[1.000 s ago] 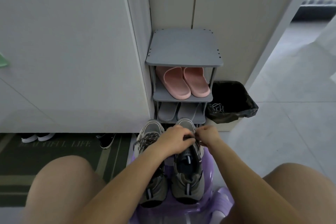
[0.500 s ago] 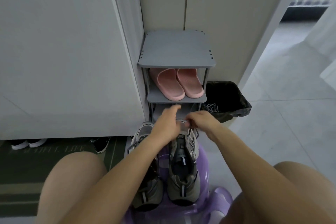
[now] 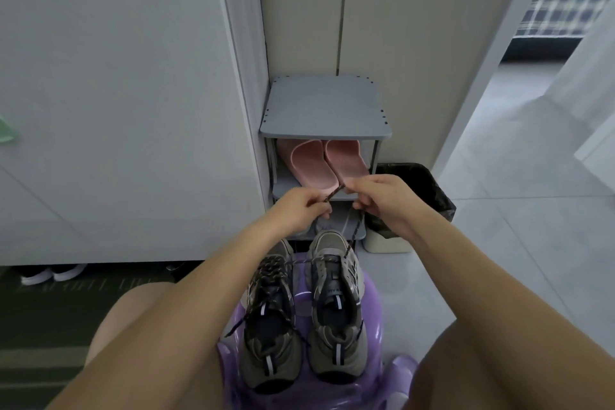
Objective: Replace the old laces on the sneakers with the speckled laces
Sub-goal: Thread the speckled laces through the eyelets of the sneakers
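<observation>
Two grey-brown sneakers stand side by side on a purple plastic stool [image 3: 372, 316], toes away from me. The left sneaker [image 3: 271, 326] is laced with a dark speckled lace. The right sneaker [image 3: 336, 313] has a speckled lace [image 3: 355, 233] only through its front eyelets. Both ends of that lace are lifted above the toe. My left hand [image 3: 301, 206] pinches one end, my right hand [image 3: 382, 198] pinches the other and a short stretch of lace [image 3: 334, 192] spans between them.
A grey shoe rack [image 3: 324, 110] stands ahead with pink slippers [image 3: 322, 161] on its middle shelf. A bin with a black bag [image 3: 419, 190] sits right of it. White cabinet doors on the left, dark mat with shoes [image 3: 50, 273] below. My knees flank the stool.
Both hands rose from the right sneaker's toe, drawing the speckled lace ends up and away from the shoe. The camera view tilted upward a little.
</observation>
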### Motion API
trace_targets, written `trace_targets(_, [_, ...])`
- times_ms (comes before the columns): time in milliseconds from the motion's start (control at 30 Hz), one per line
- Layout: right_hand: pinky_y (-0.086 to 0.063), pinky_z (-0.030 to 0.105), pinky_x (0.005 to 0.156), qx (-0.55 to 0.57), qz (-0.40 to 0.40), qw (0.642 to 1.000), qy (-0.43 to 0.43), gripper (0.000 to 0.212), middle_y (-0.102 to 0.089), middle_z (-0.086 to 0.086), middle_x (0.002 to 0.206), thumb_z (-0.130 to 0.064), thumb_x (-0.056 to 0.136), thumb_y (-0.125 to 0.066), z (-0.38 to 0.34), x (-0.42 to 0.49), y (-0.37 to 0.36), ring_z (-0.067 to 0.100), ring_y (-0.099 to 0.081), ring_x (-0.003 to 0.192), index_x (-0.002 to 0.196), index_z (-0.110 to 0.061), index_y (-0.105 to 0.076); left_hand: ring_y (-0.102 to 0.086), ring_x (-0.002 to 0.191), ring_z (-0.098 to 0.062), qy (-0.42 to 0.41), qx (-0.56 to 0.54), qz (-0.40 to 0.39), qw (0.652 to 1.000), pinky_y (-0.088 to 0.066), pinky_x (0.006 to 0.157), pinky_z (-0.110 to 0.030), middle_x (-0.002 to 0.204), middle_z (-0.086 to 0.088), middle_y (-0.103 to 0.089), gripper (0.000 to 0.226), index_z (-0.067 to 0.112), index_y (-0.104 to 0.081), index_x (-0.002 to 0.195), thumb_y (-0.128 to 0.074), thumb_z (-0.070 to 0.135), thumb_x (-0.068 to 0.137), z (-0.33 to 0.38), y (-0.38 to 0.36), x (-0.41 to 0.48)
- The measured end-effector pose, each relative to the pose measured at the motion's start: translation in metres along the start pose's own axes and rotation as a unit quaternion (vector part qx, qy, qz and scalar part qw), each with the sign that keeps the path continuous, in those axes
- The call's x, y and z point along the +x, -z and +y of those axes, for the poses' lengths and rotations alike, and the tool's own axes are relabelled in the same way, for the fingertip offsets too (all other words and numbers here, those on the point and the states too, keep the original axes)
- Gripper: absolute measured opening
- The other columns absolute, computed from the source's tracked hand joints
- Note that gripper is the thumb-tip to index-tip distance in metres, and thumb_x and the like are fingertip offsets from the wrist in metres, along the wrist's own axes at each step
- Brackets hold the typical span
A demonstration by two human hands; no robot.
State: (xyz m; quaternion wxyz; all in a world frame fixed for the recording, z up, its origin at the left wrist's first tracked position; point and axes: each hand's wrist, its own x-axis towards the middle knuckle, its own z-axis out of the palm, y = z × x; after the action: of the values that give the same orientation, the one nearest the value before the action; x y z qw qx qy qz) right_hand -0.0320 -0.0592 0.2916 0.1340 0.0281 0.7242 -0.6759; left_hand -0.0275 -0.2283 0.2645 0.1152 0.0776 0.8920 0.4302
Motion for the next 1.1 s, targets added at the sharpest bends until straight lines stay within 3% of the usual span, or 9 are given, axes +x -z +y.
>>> trace_targets(167, [-0.039,0.023,0.065,0.213,0.006,0.976,-0.04,0.024,-0.039,-0.007,0.04,-0.019,0.09,-0.057,0.001,0.001,0.01,0.012,-0.037,0.052,0.068,-0.011,-0.058,-0.059,0.072,-0.015,0.075,0.044,0.016,0.996,-0.047,0.073,-0.029,0.077,0.0,-0.065,0.017,0.011,-0.065,0.08,-0.057,0.021,0.092,-0.035,0.003,-0.009])
trace_targets(267, [-0.039,0.025,0.069,0.23,0.025,0.973,-0.023,0.03,-0.042,-0.006,0.044,-0.018,0.093,-0.05,-0.001,0.006,0.015,0.011,-0.045,0.055,0.063,-0.015,-0.053,-0.059,0.071,-0.014,0.118,0.074,0.028,0.99,-0.046,0.07,-0.027,0.079,-0.001,-0.067,0.019,0.017,-0.062,0.074,-0.059,0.024,0.091,-0.042,0.007,-0.012])
trace_targets(400, [-0.038,0.011,0.048,-0.152,0.015,0.988,0.02,0.021,-0.05,0.001,0.049,-0.015,0.091,-0.057,0.009,0.006,0.008,0.0,-0.048,0.039,0.073,-0.011,-0.067,-0.053,0.045,-0.001,0.173,-0.114,0.029,0.978,-0.04,0.044,-0.016,0.071,0.002,-0.068,0.012,0.014,-0.062,0.079,-0.061,0.017,0.09,-0.032,0.005,-0.018])
trace_targets(533, [-0.042,0.016,0.051,-0.452,-0.103,0.886,-0.019,0.02,-0.065,0.001,0.064,-0.02,0.086,-0.058,0.027,0.006,0.002,0.004,-0.056,0.051,0.074,-0.008,-0.068,-0.054,0.042,-0.002,0.209,-0.238,0.04,0.948,-0.039,0.038,-0.015,0.07,0.001,-0.071,0.012,0.009,-0.063,0.084,-0.064,0.02,0.088,-0.029,0.003,-0.026])
trace_targets(633, [-0.043,0.03,0.074,-0.618,-0.067,0.782,-0.05,0.018,-0.066,0.003,0.083,-0.027,0.081,-0.054,0.044,0.005,-0.001,0.023,-0.06,0.08,0.08,-0.012,-0.066,-0.055,0.042,-0.003,0.225,-0.294,0.052,0.928,-0.041,0.036,-0.015,0.066,0.001,-0.071,0.014,0.007,-0.063,0.088,-0.066,0.02,0.087,-0.028,0.003,-0.03])
trace_targets(700, [-0.038,0.033,0.079,-0.669,-0.047,0.742,-0.017,0.02,-0.066,0.002,0.092,-0.034,0.082,-0.056,0.05,0.004,-0.004,0.026,-0.06,0.092,0.086,-0.018,-0.067,-0.057,0.043,-0.003,0.237,-0.312,0.046,0.919,-0.043,0.037,-0.015,0.065,0.001,-0.071,0.016,0.006,-0.063,0.092,-0.066,0.02,0.087,-0.028,0.0,-0.033])
trace_targets(900, [-0.034,0.029,0.055,-0.473,-0.086,0.876,0.036,0.055,-0.043,0.006,0.056,-0.052,0.088,-0.051,0.044,-0.005,-0.024,0.015,-0.043,0.054,0.058,-0.006,-0.05,-0.058,0.044,-0.003,0.235,-0.329,0.056,0.913,-0.048,0.04,-0.017,0.064,0.001,-0.07,0.018,0.004,-0.062,0.093,-0.066,0.021,0.087,-0.026,-0.009,-0.031])
trace_targets(1000, [-0.045,0.024,0.062,-0.398,-0.189,0.897,-0.026,0.042,-0.06,0.003,0.06,-0.043,0.086,-0.06,0.048,-0.014,-0.029,0.006,-0.052,0.054,0.072,-0.004,-0.067,-0.058,0.044,-0.003,0.235,-0.323,0.06,0.915,-0.048,0.04,-0.018,0.068,-0.001,-0.07,0.018,0.005,-0.062,0.091,-0.066,0.022,0.087,-0.026,-0.013,-0.029])
trace_targets(1100, [-0.046,0.02,0.062,-0.369,-0.228,0.9,-0.042,0.024,-0.062,-0.009,0.059,-0.024,0.089,-0.059,0.054,-0.02,-0.03,0.003,-0.051,0.051,0.069,-0.013,-0.066,-0.058,0.045,-0.003,0.243,-0.326,0.064,0.911,-0.048,0.041,-0.018,0.073,-0.004,-0.07,0.017,0.007,-0.061,0.088,-0.066,0.023,0.087,-0.028,-0.016,-0.028])
